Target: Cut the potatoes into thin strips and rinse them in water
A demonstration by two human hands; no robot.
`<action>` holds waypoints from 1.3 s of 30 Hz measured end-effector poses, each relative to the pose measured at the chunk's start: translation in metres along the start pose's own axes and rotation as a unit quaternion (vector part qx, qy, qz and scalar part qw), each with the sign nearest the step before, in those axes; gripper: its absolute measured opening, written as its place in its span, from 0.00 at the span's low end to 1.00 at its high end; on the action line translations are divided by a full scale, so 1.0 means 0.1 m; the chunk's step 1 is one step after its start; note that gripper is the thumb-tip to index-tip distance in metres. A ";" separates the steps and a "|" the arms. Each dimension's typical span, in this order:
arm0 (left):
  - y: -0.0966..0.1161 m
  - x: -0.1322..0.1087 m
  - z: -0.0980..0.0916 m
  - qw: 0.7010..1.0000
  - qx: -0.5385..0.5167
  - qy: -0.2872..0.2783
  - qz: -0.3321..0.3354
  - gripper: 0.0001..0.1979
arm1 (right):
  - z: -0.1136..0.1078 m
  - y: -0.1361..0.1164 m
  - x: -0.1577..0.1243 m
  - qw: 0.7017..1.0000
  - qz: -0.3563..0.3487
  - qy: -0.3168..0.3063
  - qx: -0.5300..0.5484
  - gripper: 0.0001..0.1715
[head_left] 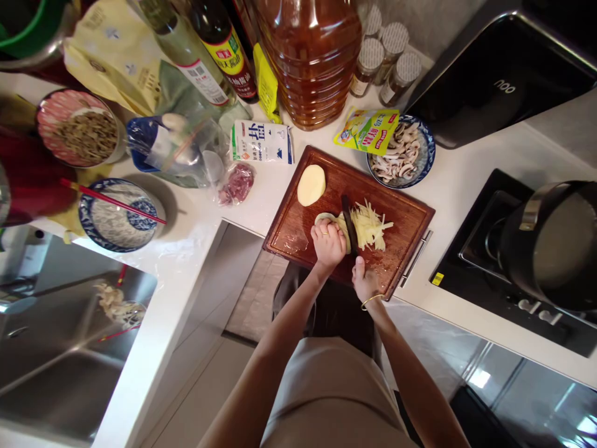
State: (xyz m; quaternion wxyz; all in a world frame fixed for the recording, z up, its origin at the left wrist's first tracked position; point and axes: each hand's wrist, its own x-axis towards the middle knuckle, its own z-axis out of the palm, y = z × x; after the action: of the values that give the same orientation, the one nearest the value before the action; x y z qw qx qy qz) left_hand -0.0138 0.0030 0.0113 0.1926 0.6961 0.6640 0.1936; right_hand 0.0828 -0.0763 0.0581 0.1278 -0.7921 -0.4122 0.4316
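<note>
On a brown wooden cutting board (401,239) my left hand (328,244) is curled down on a stack of pale potato slices (326,218), fingers bent, a ring on one finger. My right hand (364,281), with a gold bangle at the wrist, is closed round the handle of a dark knife (349,227) whose blade stands just right of my left fingers. A pile of thin potato strips (370,225) lies to the right of the blade. A peeled potato half (311,185) rests at the board's far left corner.
A blue-rimmed plate of sliced mushrooms (402,155) and a yellow packet (367,129) sit behind the board. A black pot (555,246) stands on the stove at right. Oil jug (310,59), bottles, a salt bag (261,142), bowls and a sink (56,354) fill the left.
</note>
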 end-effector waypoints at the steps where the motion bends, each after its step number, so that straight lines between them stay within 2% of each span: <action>1: 0.00 0.00 0.00 1.000 -0.001 0.001 0.000 0.11 | 0.01 0.00 0.00 1.000 0.009 -0.004 0.021 0.37; 3: 0.00 0.00 -0.01 1.000 -0.002 0.004 0.002 0.11 | -0.01 -0.01 -0.03 0.999 0.023 -0.013 0.042 0.37; 9: 0.01 0.00 -0.01 1.000 -0.003 0.013 0.007 0.11 | -0.27 -0.02 -0.20 0.999 -0.021 -0.023 0.004 0.37; 12: 0.01 0.00 -0.01 1.000 -0.004 0.013 0.006 0.11 | -0.33 -0.03 -0.24 0.999 -0.020 -0.034 -0.006 0.37; 20: 0.01 0.01 -0.01 1.000 -0.007 0.006 0.004 0.11 | -0.31 0.07 -0.27 0.998 -0.001 -0.058 0.001 0.37; 24: 0.01 0.01 -0.03 1.000 0.005 0.012 0.008 0.11 | -0.23 0.14 -0.17 0.997 0.019 -0.075 0.022 0.38; 27: 0.01 0.01 -0.03 1.000 0.012 0.024 0.016 0.11 | -0.11 0.11 -0.03 0.998 0.017 -0.057 0.022 0.38; 31: 0.00 0.01 -0.02 0.999 0.021 0.030 0.021 0.11 | -0.03 0.03 0.01 0.995 0.042 -0.026 0.085 0.37; 33: 0.00 0.01 -0.01 0.999 0.024 0.032 0.023 0.11 | -0.05 0.02 -0.04 0.994 0.046 -0.023 0.095 0.37; 39: -0.01 0.01 0.00 0.999 0.030 0.031 0.029 0.12 | -0.26 0.06 -0.21 0.998 -0.009 -0.029 0.053 0.36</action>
State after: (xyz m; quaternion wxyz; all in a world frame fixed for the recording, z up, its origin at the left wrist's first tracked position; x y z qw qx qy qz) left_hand -0.0148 0.0037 0.0112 0.1451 0.7140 0.6550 0.2004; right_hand 0.1000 -0.0920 0.0823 0.1613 -0.7676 -0.3993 0.4746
